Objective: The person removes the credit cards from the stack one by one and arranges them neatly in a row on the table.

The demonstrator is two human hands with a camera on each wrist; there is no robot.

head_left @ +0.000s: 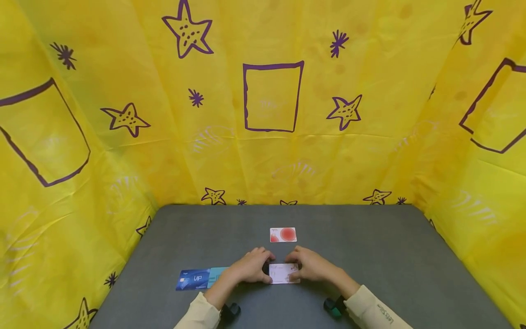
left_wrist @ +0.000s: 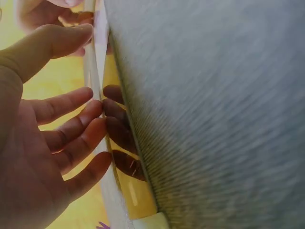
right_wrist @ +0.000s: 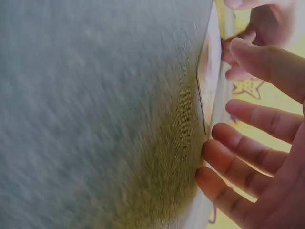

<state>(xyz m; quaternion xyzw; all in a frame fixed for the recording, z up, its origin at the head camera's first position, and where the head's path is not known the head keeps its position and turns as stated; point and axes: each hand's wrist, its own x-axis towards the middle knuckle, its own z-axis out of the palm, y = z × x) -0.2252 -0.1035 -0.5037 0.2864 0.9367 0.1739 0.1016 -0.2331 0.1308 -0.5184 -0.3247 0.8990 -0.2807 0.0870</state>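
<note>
A white card [head_left: 283,274] with a faint pink pattern lies on the dark grey table between both hands. My left hand [head_left: 250,267] is over its left side, thumb tip at the near left corner. In the left wrist view its fingers [left_wrist: 78,148] spread, tips close over a glossy dark card [left_wrist: 136,195] that mirrors them. My right hand [head_left: 312,265] is at the right end, its thumb overlapping the white card in the head view. The right fingers [right_wrist: 233,167] spread loosely with tips at the table surface.
A white card with red circles [head_left: 287,234] lies farther back. Left of my left hand are a blue VIP card [head_left: 193,279] and a teal card [head_left: 215,275], partly hidden by the arm. Yellow patterned cloth [head_left: 271,169] encloses the table's back and sides.
</note>
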